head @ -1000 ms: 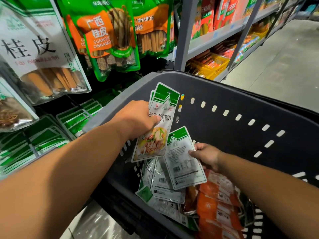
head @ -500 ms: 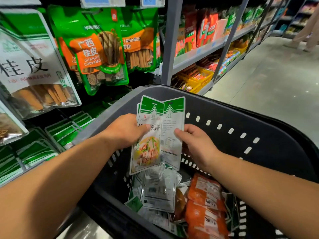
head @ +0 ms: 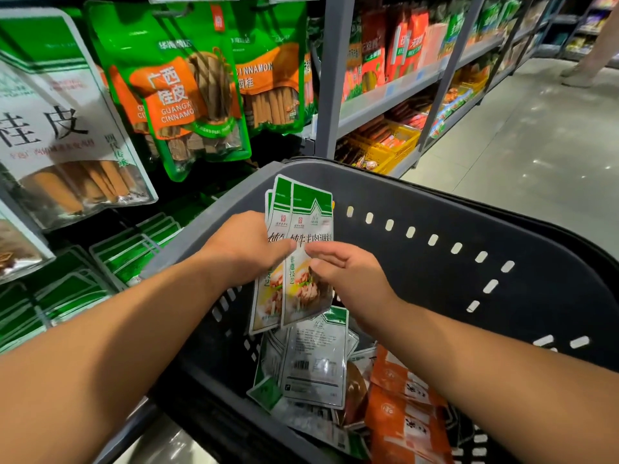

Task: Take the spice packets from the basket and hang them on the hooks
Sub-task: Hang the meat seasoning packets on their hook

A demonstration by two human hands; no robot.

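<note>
My left hand (head: 246, 251) grips a small stack of green-and-white spice packets (head: 301, 216), held upright over the dark grey basket (head: 435, 209). The front packet faces me with its printed side, and my left thumb lies across it. My right hand (head: 348, 279) sits at the stack's right edge, its thumb and loosely curled fingertips touching the front packet. More green-and-white packets (head: 315, 360) lie back side up in the basket, next to orange packets (head: 405, 413). Matching green packets (head: 134, 249) hang on the display at lower left; the hooks themselves are hidden.
Large cinnamon bags (head: 181, 95) and white bark bags (head: 60, 139) hang above at the left. A grey shelf upright (head: 331, 78) stands behind the basket, with stocked shelves (head: 395, 88) running to the right. The aisle floor (head: 519, 162) opens at right, where a person's leg (head: 596, 58) shows.
My right hand lifted a packet out of the basket, turned it printed side forward and laid it on the front of the stack in my left hand. The camera view tilted up slightly.
</note>
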